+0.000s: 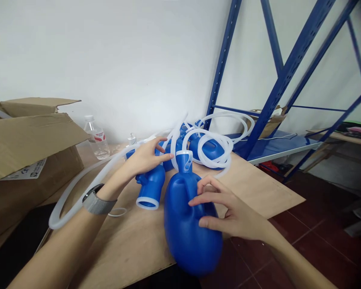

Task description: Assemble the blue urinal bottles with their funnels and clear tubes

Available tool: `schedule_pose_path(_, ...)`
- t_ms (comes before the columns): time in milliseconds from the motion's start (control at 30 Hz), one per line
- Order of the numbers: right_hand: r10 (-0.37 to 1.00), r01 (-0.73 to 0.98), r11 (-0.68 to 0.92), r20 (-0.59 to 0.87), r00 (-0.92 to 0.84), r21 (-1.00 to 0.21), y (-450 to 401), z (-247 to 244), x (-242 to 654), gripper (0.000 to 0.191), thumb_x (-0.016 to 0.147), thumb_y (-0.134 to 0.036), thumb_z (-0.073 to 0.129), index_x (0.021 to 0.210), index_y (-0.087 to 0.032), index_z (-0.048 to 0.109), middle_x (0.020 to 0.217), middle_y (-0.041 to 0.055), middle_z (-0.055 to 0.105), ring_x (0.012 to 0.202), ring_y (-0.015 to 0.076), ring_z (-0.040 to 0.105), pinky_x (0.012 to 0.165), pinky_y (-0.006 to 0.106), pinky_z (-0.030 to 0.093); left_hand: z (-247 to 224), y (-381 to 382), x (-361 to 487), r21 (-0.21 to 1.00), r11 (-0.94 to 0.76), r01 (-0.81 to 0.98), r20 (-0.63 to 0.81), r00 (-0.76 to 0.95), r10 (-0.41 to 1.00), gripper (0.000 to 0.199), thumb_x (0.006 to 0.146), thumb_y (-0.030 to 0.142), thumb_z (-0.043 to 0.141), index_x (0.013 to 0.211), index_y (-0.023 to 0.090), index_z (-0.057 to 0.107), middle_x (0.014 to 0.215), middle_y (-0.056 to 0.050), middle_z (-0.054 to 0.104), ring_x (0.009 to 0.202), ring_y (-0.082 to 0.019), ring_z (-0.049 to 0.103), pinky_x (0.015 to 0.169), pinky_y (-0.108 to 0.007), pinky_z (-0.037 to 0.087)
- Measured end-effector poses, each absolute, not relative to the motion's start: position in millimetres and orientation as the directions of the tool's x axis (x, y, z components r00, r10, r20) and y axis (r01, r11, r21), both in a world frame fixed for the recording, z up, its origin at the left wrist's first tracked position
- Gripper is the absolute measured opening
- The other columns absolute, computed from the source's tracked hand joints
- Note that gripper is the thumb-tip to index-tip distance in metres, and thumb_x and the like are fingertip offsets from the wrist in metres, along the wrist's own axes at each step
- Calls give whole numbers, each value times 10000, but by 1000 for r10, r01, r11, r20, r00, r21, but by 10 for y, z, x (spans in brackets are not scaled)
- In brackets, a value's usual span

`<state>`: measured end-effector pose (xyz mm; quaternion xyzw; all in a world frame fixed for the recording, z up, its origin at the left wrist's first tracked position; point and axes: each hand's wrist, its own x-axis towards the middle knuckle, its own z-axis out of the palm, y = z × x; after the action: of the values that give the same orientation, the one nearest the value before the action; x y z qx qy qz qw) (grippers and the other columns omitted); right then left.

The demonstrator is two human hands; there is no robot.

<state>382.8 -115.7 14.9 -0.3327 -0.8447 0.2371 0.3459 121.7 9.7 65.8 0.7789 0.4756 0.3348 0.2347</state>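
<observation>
Two-handed positioning seemingly needed steadying next: your left hand [147, 157] spread, empty; right hand [235, 212] half-curled at rounded blue plastic jug [186, 241], hold unclear.

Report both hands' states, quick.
Left hand: open, fingers spread, nothing visibly held.
Right hand: fingers part-curled at the blue jug; whether it grips cannot be told.

The left wrist [110, 192] wears a dark watch [92, 192] with grey mesh strap [100, 205]
</observation>
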Motion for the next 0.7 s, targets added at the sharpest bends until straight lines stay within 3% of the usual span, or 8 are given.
schedule_pose_path(233, 647, 377, 742, 442, -621, -555, -1110, -9, 3576, 285, 914, -405, 801, 1175, -291, 800, 1356, 94, 529, 1343, 251, 546, 1131, 402, 522, 583, 100, 1262, 668, -487, 563, 270, 426, 863, 590, 741, 578, 844, 1222, 250, 754, 1030, -69, 805, 854, -266, 731, 762, -323, 511)
schedule_pose_path(500, 497, 263, 858, 586, -640, -441, -1139, -50, 3437, 192, 941, -320, 767, 1098, -209, 777, 1340, 127, 584, 1261, 230, 621, 1077, 381, 553, 564, 79, 1271, 606, -487, 628, 188, 482, 856, 681, 741, 742, 780, 1206, 245, 759, 1015, -83, 804, 857, -283, 735, 741, -310, 488)
schedule_pose_path(600, 431, 223, 893, 601, -673, -391, -1185, -50, 3385, 205, 956, -339, 746, 1120, -217, 761, 1338, 129, 617, 1249, 230, 639, 1073, 395, 554, 584, 42, 1284, 541, -510, 669, 165, 511, 844, 620, 818, 787, 677, 1114, 246, 741, 918, -67, 797, 815, -275, 724, 706, -307, 459)
schedule_pose_path(700, 374, 180, 917, 610, -698, -356, -1206, -78, 3308, 238, 963, -370, 733, 1157, -234, 746, 1389, 125, 620, 1256, 222, 643, 1071, 382, 549, 590, 8, 1302, 486, -532, 693, 142, 539, 831, 584, 803, 808, 673, 1002, 261, 705, 854, -44, 777, 776, -266, 701, 666, -304, 429)
